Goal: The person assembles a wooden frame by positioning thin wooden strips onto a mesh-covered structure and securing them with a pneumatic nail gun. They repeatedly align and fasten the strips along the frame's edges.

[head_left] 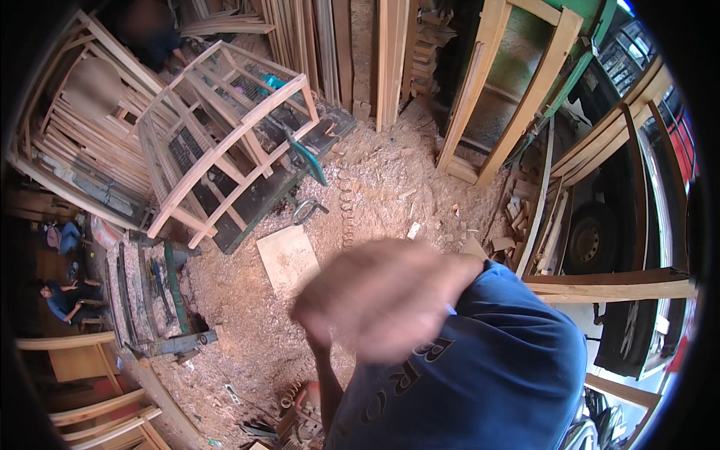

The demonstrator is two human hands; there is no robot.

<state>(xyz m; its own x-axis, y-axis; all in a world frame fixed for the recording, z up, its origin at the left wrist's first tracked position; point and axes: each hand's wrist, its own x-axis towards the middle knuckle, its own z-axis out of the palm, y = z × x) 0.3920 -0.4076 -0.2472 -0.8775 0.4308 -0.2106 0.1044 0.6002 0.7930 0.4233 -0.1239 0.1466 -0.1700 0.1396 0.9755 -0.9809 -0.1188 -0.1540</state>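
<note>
One of my hands (382,300) is raised close to the camera in the middle of the view, heavily blurred by motion. From its thin forearm (324,375), which rises left of my blue shirt (480,375), I take it to be my left hand. The blur hides whether its fingers are closed or hold anything. My right hand is out of the picture. Beneath the hand lies a floor covered in sawdust (375,187), with a flat pale board (286,259) just up and left of it.
A slatted wooden frame (225,127) rests on a dark workbench at the upper left. Door frames (510,90) lean at the back, and a plank (607,289) and a vehicle wheel (592,240) are at the right. A seated person (64,296) is at the far left.
</note>
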